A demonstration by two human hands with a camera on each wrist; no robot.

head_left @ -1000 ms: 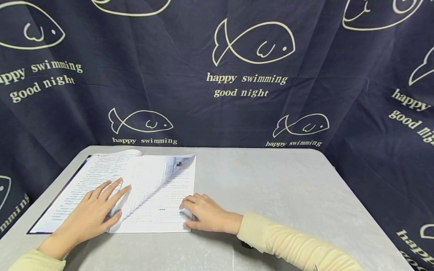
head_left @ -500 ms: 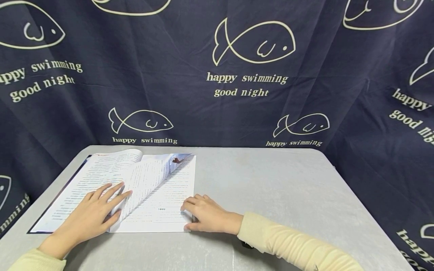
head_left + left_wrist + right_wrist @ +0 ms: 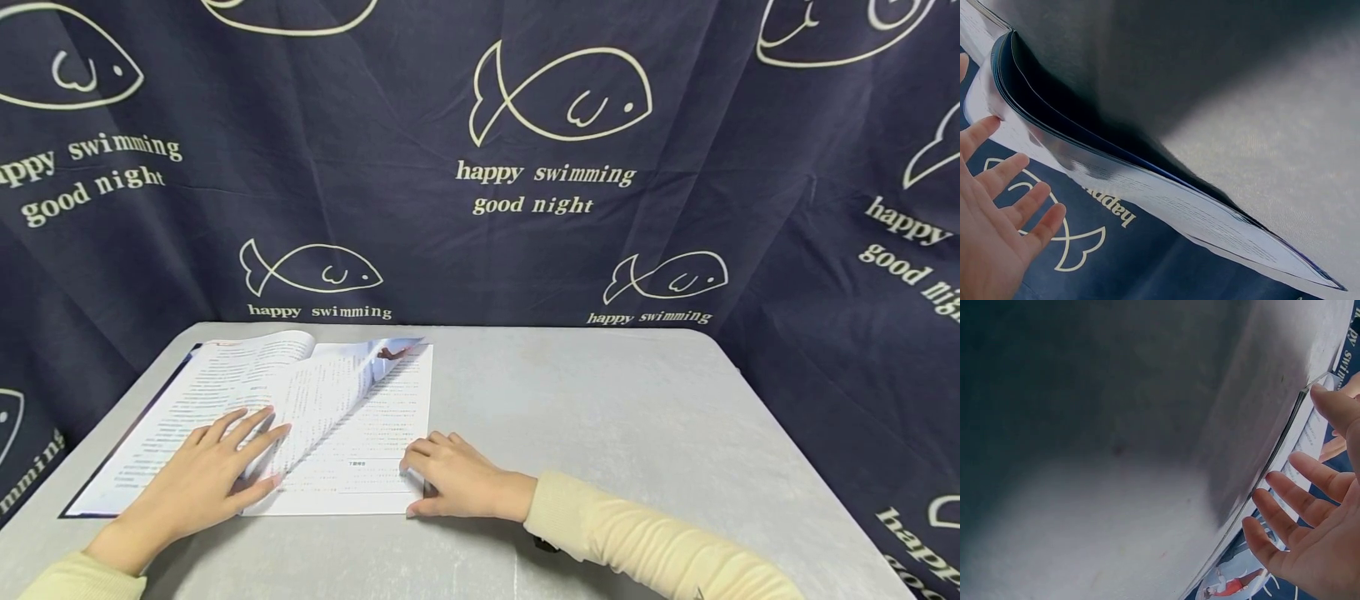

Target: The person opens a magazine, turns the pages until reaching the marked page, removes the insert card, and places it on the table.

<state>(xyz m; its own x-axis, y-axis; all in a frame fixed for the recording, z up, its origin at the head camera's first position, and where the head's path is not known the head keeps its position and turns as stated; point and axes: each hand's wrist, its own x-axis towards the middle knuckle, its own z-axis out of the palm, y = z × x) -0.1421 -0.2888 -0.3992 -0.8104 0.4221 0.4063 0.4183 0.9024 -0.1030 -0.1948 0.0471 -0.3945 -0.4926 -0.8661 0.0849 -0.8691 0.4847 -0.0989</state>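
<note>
An open paperback book (image 3: 386, 483) with a dark blue cover edge lies on the left half of the table in the head view. One page (image 3: 322, 400) is lifted in a diagonal curl from the right side, with part of a blue picture showing at its far corner. My left hand (image 3: 198, 471) rests near the spine with spread fingers, the thumb at the near end of the curled page. My right hand (image 3: 461, 479) touches the right margin of the flat page below, thumb at its near corner. The left wrist view shows bent pages (image 3: 1054, 119) beside the fingers.
The grey table (image 3: 600, 433) extends to the right of the book. Behind it hangs a dark blue curtain (image 3: 420, 167) with white fish drawings and lettering. A small black object (image 3: 545, 544) shows beneath the right sleeve.
The left fingers have slid slightly toward me, and the left thumb has moved right onto the page's edge. The curled page has shifted a little left, showing more picture. My right hand stays nearly still.
</note>
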